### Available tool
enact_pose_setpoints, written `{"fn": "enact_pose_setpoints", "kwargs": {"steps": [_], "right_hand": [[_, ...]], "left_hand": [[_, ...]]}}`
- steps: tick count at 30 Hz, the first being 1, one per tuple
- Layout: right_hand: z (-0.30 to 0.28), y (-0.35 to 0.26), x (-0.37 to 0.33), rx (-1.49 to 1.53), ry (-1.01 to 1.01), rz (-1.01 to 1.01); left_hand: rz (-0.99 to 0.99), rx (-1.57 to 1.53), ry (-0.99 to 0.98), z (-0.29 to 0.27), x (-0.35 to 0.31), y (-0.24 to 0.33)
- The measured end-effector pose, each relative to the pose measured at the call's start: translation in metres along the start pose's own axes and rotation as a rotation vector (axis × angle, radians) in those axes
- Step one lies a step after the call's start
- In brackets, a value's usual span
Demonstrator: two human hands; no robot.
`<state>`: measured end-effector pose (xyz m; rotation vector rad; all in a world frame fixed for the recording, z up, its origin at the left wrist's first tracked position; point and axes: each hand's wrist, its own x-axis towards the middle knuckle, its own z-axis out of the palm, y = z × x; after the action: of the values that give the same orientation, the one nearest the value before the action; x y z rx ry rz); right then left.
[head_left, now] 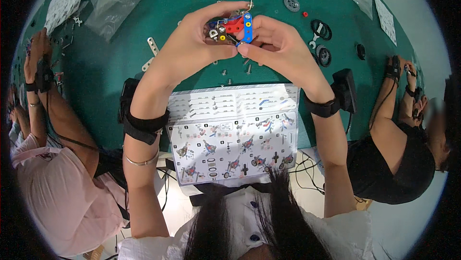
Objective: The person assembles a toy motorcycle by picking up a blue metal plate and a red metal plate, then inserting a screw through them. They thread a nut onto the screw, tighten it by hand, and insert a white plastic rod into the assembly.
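Between my two hands, above the green table, is a small toy model made of perforated strips [234, 26], red, blue and dark, with bolts and yellow bits on it. My left hand [194, 39] grips its left side, with the fingers curled over the top and the thumb beneath. My right hand [278, 44] pinches the lower end of the upright blue strip [248, 24] on the model's right side. A thin pale piece [252, 2] sticks up at the top. My fingers hide part of the model's underside and back.
A printed instruction sheet [230, 137] lies at the near table edge below my hands. Loose screws [248, 69], a pale perforated strip [152, 46], a grey wheel [291, 4], black tyres [324, 55] and a small wrench [314, 40] lie around. A plastic bag [113, 3] is far left. Co-workers sit on both sides.
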<state>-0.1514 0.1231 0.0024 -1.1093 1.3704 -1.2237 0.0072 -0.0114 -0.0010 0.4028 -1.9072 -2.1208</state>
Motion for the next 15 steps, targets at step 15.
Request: {"fn": "enact_pose_setpoints", "kwargs": {"steps": [15], "right_hand": [[-0.0072,-0.0070,0.0002,-0.127,-0.014,0.085]], "left_hand": [[-0.002,0.052,-0.116,-0.0044,-0.0014,-0.0035]]}}
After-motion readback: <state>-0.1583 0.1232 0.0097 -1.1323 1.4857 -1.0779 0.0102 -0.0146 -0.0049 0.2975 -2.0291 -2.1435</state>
